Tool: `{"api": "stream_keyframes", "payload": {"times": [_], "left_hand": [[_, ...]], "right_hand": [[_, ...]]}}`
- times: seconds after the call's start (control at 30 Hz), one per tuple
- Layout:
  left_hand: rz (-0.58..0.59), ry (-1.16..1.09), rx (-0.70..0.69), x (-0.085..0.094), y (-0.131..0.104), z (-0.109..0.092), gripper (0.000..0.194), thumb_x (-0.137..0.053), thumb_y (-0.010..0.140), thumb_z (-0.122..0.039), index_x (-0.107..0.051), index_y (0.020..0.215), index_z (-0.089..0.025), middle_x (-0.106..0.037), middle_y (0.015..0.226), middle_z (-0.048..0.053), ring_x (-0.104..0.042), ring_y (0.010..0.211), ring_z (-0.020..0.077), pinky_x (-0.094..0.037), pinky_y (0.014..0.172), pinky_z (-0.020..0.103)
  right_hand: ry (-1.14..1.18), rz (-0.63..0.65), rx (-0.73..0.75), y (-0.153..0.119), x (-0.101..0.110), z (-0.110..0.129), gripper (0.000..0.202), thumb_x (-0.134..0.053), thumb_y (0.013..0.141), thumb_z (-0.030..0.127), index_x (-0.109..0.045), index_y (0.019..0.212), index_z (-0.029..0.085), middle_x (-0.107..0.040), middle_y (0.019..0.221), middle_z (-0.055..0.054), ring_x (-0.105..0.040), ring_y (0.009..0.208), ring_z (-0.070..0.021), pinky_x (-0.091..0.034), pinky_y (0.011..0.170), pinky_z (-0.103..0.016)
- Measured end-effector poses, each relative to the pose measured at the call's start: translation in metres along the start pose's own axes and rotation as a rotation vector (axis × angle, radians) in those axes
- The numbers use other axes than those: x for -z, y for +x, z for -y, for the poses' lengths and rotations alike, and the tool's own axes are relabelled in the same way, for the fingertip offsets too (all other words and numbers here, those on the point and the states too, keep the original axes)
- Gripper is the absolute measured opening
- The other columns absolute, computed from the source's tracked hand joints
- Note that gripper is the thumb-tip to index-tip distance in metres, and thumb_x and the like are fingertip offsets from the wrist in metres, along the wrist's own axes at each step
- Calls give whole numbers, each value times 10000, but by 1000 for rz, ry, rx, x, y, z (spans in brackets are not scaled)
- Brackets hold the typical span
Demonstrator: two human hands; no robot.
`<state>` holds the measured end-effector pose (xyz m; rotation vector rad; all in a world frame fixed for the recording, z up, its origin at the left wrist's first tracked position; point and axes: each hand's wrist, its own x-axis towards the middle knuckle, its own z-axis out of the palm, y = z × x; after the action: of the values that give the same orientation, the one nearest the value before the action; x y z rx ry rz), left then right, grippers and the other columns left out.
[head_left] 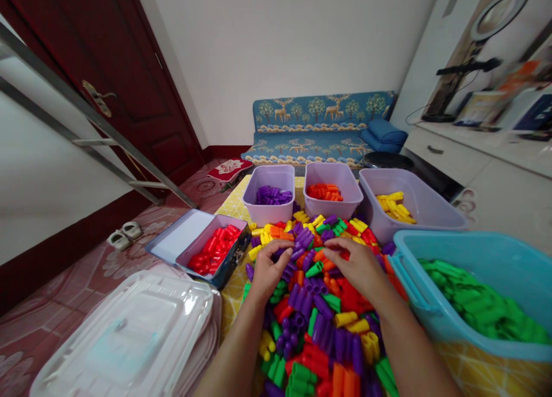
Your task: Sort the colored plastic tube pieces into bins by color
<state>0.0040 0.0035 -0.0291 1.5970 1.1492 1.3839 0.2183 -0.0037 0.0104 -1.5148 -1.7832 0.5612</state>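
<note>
Plastic tubes [319,328], smooth, slim, rounded.

- Here's the pile [319,319]: hollow plastic tubes, purple, red, green, yellow, orange, jumbled every which way!
- Tilted purple tubes [304,240] bunch together towards the pile's far side.
- Boxed beyond the pile: loose purple pieces [273,195], then orange pieces [325,191].
- Yellow pieces [397,206] behind its right corner; green pieces [483,305], heaped, right of it!
- Red pieces [215,250], boxed to its left.
</note>
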Motion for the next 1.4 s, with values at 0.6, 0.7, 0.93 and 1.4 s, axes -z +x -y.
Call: {"api": "stream_keyframes", "payload": {"times": [0.6, 0.7, 0.93, 1.4], "left_hand": [[-13, -27, -9, 1, -1, -2, 228, -602, 850, -365, -733, 888, -183, -723, 954, 67, -644, 948, 219, -467, 896, 329], [41, -68, -33, 3, -3, -5, 284, -627, 832, -405, -723, 983, -185, -710, 1039, 83, -630, 1012, 238, -457, 930, 347], [85, -133, -46, 0, -5, -8, 269, -764, 718, -352, -743, 925, -181, -724, 971, 86, -646, 969, 239, -470, 923, 347], [36, -66, 58, -2, -5, -1, 274, -625, 831, -409, -714, 914, -163, -700, 882, 40, -627, 845, 183, -481, 794, 276]], "right_hand": [[446, 24, -132, -4, -2, 21, 200, -630, 773, 386, -627, 851, 202, -725, 788, -36, -697, 748, -205, -541, 646, -297], [360, -16, -94, -5, -7, 22, 199, -649, 764, 392, -643, 832, 205, -725, 808, -42, -691, 771, -208, -542, 688, -313], [263, -16, -34, -6, -22, 22, 174, -643, 769, 365, -650, 835, 204, -704, 739, -31, -667, 690, -190, -532, 637, -299], [259, 373, -49, -14, 34, 15, 143, -673, 741, 292, -738, 842, 214, -745, 822, -47, -696, 761, -233, -550, 686, -336]]}}
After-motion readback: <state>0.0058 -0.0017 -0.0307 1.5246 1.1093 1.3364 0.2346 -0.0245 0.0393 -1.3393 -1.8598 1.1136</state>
